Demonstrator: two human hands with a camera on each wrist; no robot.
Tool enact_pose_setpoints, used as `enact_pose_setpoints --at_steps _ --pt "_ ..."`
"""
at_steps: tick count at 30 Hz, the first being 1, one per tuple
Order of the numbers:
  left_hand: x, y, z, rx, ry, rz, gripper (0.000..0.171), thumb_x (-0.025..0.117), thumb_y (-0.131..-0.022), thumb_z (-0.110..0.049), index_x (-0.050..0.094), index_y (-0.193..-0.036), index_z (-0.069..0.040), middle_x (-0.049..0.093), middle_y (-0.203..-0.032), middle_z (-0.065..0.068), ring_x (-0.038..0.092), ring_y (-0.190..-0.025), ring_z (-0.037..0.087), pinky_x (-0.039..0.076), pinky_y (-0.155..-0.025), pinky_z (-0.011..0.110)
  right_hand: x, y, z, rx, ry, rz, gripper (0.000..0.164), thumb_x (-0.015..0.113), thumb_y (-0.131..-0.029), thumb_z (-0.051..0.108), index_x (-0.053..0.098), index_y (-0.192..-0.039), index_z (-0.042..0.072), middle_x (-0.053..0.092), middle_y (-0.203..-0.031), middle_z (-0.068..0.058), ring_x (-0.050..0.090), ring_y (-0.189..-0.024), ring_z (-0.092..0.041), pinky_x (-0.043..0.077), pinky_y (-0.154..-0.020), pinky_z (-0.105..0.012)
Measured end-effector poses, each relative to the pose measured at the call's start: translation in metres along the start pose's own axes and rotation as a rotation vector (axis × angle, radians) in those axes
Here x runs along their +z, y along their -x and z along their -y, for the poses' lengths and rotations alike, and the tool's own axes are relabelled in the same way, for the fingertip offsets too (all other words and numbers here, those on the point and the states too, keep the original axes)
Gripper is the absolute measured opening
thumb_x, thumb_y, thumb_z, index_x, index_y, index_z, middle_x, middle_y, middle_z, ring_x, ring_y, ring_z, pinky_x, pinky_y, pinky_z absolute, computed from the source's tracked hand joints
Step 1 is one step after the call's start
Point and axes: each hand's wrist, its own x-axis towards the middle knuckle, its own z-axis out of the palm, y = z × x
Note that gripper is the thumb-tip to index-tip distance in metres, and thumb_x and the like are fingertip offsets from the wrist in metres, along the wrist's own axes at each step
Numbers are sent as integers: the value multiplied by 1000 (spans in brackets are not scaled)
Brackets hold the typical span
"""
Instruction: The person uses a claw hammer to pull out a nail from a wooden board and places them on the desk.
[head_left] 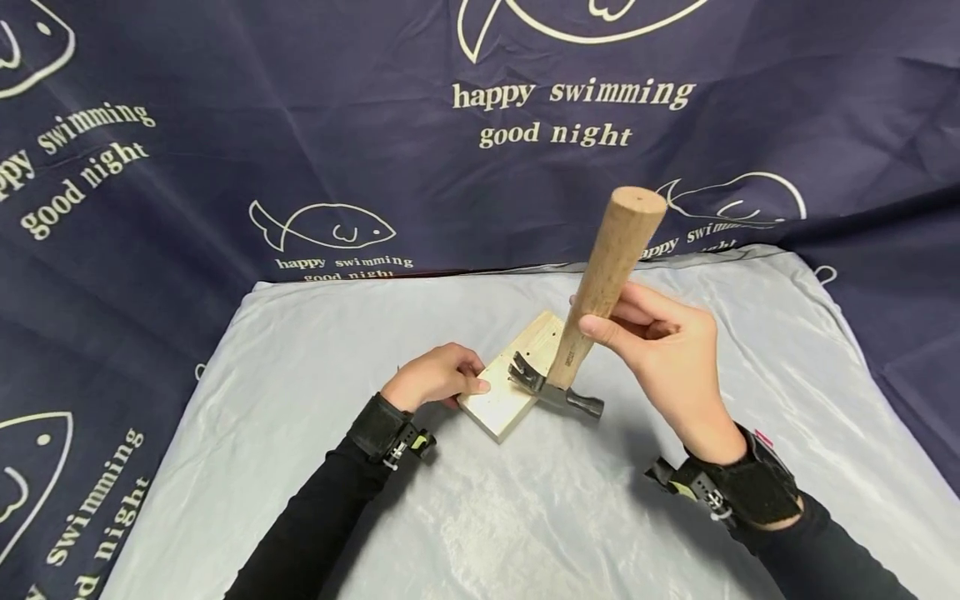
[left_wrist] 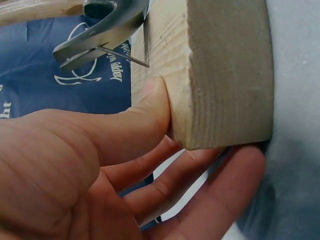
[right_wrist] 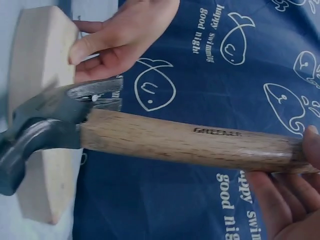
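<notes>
My left hand (head_left: 438, 375) grips the near left end of a pale wooden block (head_left: 495, 408), thumb on its top face and fingers at its side and lower edge. My right hand (head_left: 667, 358) holds a claw hammer (head_left: 607, 258) by its wooden handle, which stands tilted upward. The dark hammer head (right_wrist: 47, 120) is at the block, claw toward the left hand. In the left wrist view a thin nail (left_wrist: 125, 55) sits in the claw, slanting to the block's face. Whether its tip is still in the wood I cannot tell. Small dark holes or nails dot the block's far part.
A pale grey cloth (head_left: 315, 358) covers the table under the block. Behind and to the sides hangs a dark blue curtain (head_left: 420, 167) with white fish and lettering. Black straps with small devices sit on both wrists.
</notes>
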Motion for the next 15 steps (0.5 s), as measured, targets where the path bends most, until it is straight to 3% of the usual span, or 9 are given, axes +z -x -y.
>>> enact_pose_setpoints --at_steps 5,9,15 --pt "0 5 3 -3 9 -10 26 71 -100 -23 69 -122 -8 66 -97 6 62 -82 17 59 -72 35 -7 12 -8 -35 -20 -73 39 82 -82 -8 76 -119 1 81 -96 -3 78 -86 -12 61 -76 -22" --pt "0 7 4 -4 -4 -28 25 71 -99 -23 70 -121 -10 67 -96 6 62 -82 18 58 -72 35 -12 16 -15 -63 -133 -90 37 79 -81 -15 73 -118 -9 81 -96 -10 79 -88 -16 61 -78 -24" --pt "0 9 0 19 -95 -48 26 70 -100 -26 70 -122 -11 69 -101 5 62 -85 18 53 -74 31 -18 14 -17 -125 -196 -128 36 76 -79 -21 70 -115 -17 81 -94 -12 79 -87 -17 61 -78 -24"
